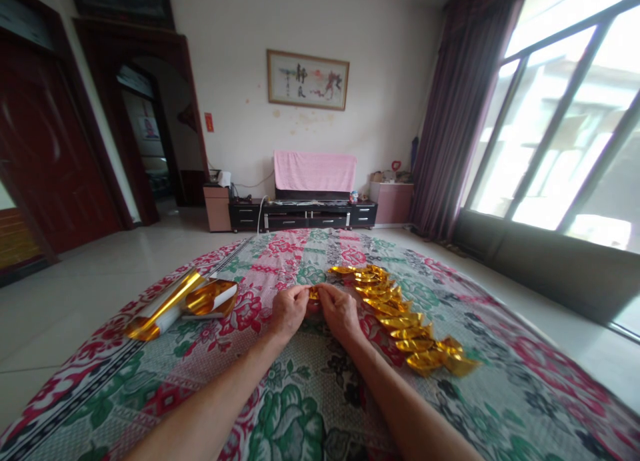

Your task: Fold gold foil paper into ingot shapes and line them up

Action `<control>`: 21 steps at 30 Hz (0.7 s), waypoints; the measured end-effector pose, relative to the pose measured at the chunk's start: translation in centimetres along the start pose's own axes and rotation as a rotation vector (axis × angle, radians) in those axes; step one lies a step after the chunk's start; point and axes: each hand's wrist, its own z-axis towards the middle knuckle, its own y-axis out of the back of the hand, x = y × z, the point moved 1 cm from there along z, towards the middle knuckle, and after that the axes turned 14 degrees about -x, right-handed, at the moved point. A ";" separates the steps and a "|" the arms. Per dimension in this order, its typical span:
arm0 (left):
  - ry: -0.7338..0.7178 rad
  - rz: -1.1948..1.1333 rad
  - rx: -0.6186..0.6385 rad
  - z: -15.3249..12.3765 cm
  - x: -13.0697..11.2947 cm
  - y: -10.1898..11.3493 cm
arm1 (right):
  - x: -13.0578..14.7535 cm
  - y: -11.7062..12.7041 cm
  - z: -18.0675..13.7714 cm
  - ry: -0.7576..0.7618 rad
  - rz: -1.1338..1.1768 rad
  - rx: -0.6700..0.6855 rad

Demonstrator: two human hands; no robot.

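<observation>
Both hands meet above the patterned cloth, pinching a small piece of gold foil paper [314, 293] between them. My left hand [291, 310] is closed on its left end, and my right hand [339, 310] is closed on the right end. Most of the piece is hidden by the fingers. To the right of my right hand, several folded gold paper ingots [407, 321] lie in a slanting row. Left of my left hand are a rolled gold foil sheet [167, 304] with a white back and a curled stack of gold foil sheets [211, 298].
The flowered cloth [287, 414] covers the wide surface under my hands. Beyond it stand a low black cabinet [305, 218] and something draped with a pink towel [316, 171]. A window [555, 128] with a purple curtain [450, 108] is on the right, a dark red door [55, 134] on the left.
</observation>
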 end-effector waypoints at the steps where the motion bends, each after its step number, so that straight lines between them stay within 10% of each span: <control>1: 0.009 -0.017 0.003 0.0 0.1 0.0 | 0.0 0.0 0.0 -0.004 0.005 0.000; 21: 0.201 -0.136 0.117 -0.4 -0.2 -0.3 | -0.4 -0.1 0.1 -0.057 -0.144 0.010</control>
